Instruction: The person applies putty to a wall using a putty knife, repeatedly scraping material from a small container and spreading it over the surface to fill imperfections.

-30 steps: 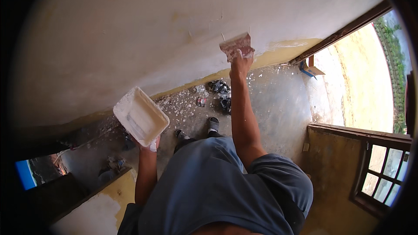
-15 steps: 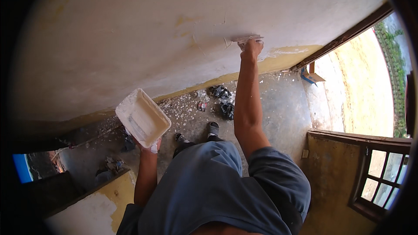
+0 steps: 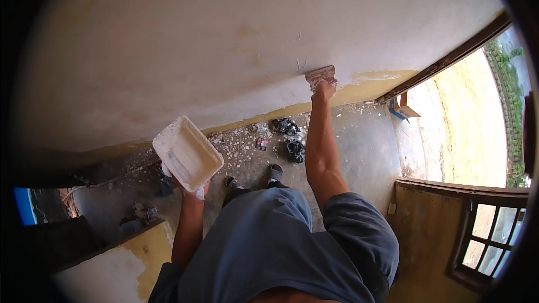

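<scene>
While the right hand is reaching up with its fingers closed around a trowel, the blade is pressing flat against the wall, just above the yellow band at its foot. Lower down, the left hand is gripping a white tray from beneath, holding it tilted and well apart from the wall. Bits of plaster are lying scattered on the floor beside two black bags near the person's feet.

Right hand presses trowel to wall; left hand holds tray.
</scene>
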The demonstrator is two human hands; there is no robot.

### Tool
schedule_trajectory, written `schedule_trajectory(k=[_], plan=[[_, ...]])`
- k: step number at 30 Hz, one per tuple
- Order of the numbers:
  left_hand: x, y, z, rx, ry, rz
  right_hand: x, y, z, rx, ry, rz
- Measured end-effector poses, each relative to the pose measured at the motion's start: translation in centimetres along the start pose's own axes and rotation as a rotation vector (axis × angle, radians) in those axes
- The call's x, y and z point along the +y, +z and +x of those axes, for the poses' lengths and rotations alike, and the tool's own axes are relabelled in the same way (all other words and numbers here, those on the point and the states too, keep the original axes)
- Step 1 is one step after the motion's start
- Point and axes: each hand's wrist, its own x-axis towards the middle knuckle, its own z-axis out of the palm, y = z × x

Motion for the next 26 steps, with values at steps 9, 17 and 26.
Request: schedule_trajectory(k=[9, 17, 26], plan=[[0.1, 0.7, -0.8, 0.055, 0.004, -0.043, -11.1, 7.6, -14.3, -0.301, 0.06, 0.244], [-0.2, 1.0, -0.8, 0.098, 0.046, -0.037, -15.1, 6.9, -18.0, -0.304, -0.678, -0.235], [0.4, 1.4, -0.7, -0.007, 0.085, 0.012, -1.8, 4.4, -19.4, -0.508, -0.84, -0.788]])
